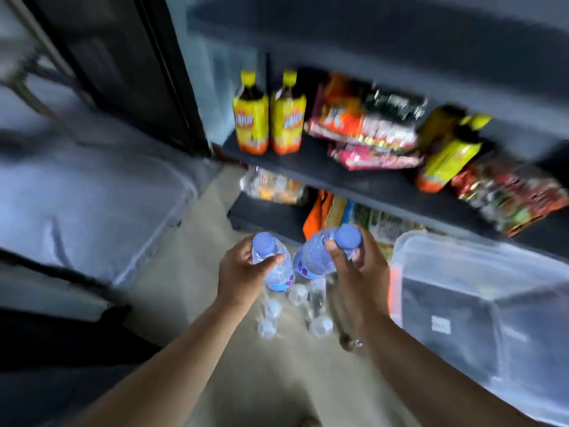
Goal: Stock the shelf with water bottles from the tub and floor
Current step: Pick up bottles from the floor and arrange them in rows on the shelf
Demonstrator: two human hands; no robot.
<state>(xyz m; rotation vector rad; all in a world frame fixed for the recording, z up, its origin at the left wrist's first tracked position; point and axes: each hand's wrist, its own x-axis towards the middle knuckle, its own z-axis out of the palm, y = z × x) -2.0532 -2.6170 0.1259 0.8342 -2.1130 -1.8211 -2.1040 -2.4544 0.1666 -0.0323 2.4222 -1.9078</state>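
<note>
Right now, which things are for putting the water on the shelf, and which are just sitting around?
For the job:
- left hand gripping a water bottle
- right hand gripping a second bottle
- clear bottles on the floor
- plastic tub
- dark shelf

Just sitting around:
- yellow drink bottles
- snack packets
- orange packet lower down

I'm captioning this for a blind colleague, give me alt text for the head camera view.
Each hand grips a blue-capped water bottle, left hand and right hand, above more bottles on the floor. Ahead, a dark shelf holds yellow-labelled bottles and snack packets; a clear tub sits right.
</note>
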